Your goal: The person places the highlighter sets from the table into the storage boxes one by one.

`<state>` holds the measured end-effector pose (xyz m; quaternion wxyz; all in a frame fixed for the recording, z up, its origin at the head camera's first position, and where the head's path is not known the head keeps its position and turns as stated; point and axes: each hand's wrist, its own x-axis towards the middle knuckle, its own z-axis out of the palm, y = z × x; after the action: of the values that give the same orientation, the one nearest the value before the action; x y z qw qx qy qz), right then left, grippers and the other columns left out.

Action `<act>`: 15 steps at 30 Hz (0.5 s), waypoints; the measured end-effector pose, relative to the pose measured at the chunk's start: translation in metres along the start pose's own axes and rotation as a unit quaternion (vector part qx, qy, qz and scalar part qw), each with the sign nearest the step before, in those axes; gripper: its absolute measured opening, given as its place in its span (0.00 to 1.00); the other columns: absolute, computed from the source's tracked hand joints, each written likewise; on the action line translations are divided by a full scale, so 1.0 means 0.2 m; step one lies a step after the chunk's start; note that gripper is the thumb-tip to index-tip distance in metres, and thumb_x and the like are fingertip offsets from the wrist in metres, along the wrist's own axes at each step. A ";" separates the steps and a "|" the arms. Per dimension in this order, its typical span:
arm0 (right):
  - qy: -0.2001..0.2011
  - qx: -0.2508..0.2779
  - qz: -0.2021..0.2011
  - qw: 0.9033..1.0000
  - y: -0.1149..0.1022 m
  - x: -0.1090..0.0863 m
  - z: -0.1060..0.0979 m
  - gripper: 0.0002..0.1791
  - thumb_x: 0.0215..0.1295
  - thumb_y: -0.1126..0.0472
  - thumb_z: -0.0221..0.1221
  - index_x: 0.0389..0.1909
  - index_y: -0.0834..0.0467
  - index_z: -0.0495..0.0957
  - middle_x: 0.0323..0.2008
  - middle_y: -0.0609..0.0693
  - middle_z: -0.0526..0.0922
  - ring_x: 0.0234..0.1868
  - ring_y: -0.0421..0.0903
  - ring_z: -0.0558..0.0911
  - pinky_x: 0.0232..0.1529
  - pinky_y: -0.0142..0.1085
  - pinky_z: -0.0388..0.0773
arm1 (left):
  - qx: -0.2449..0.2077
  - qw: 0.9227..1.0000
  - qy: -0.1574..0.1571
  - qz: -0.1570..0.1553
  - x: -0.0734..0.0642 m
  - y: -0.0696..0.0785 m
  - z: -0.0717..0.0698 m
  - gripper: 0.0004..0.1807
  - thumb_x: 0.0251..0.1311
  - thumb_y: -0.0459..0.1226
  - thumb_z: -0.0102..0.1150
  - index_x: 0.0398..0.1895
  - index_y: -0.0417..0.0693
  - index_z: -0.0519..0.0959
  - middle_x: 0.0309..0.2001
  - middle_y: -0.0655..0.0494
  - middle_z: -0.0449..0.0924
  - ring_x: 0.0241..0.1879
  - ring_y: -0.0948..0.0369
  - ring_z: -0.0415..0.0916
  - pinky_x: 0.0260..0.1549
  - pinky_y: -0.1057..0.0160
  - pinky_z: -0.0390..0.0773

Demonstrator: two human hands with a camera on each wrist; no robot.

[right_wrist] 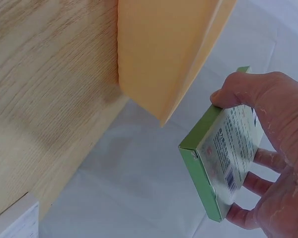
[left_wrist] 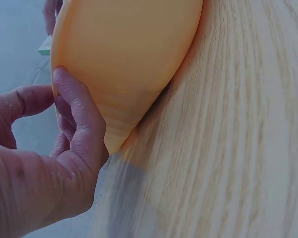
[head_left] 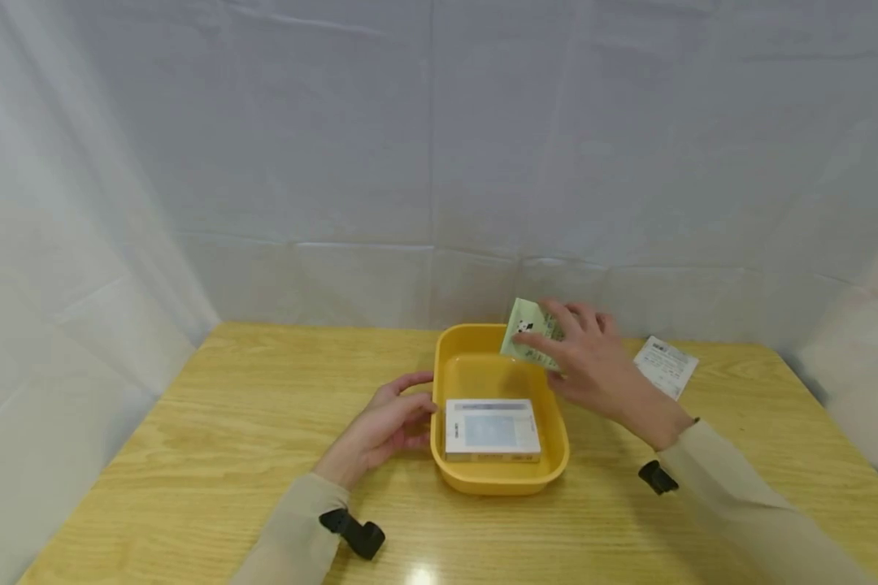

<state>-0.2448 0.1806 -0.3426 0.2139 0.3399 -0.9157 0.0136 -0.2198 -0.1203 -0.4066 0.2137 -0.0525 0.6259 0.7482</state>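
My right hand (head_left: 593,366) grips a thin light-green box (head_left: 524,329) over the far right part of a yellow plastic bin (head_left: 442,349). Printed text and a barcode show on the green box (right_wrist: 228,153) in the right wrist view, with the thumb on one edge and fingers on the opposite one. My left hand (head_left: 388,422) pinches the bin's left rim; in the left wrist view its thumb and fingertips (left_wrist: 72,91) meet at the rim. Inside the bin, toward its near end, lies a white box (head_left: 492,426) with a pale blue panel.
A small white printed box (head_left: 666,366) lies on the wooden table (head_left: 263,406) to the right of the bin, partly behind the right wrist. Behind the table's far edge hangs a grey-white sheet (head_left: 322,162). Dark straps with cameras (head_left: 354,532) sit on both wrists.
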 end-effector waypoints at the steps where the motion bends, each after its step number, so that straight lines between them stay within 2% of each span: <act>1: -0.002 -0.002 -0.005 1.000 0.00 0.00 0.00 0.32 0.56 0.61 0.73 0.62 0.39 0.79 0.72 0.63 0.66 0.63 0.68 0.69 0.54 0.67 0.70 | 0.001 1.000 0.000 0.000 0.00 0.00 0.00 0.34 0.62 0.30 0.55 0.73 0.45 0.62 0.37 0.57 0.84 0.38 0.61 0.78 0.30 0.65 0.80; 7: -0.033 0.014 -0.029 0.999 0.01 0.04 0.00 0.33 0.55 0.61 0.73 0.63 0.39 0.79 0.72 0.62 0.65 0.63 0.66 0.70 0.53 0.67 0.72 | 0.001 1.000 0.006 -0.001 0.01 0.00 0.00 0.33 0.61 0.30 0.56 0.72 0.46 0.63 0.39 0.56 0.85 0.38 0.61 0.78 0.30 0.65 0.80; 15: -0.096 0.073 -0.039 0.992 0.00 0.11 -0.01 0.31 0.56 0.61 0.71 0.61 0.38 0.79 0.73 0.62 0.67 0.65 0.66 0.71 0.56 0.68 0.72 | 0.000 1.000 0.004 -0.002 0.00 0.00 0.00 0.33 0.61 0.30 0.55 0.72 0.45 0.63 0.39 0.56 0.85 0.39 0.61 0.79 0.30 0.64 0.80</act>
<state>-0.2601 0.1674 -0.3320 0.1002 0.3896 -0.9147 0.0398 -0.2199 -0.1198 -0.4074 0.2128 -0.0567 0.6268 0.7475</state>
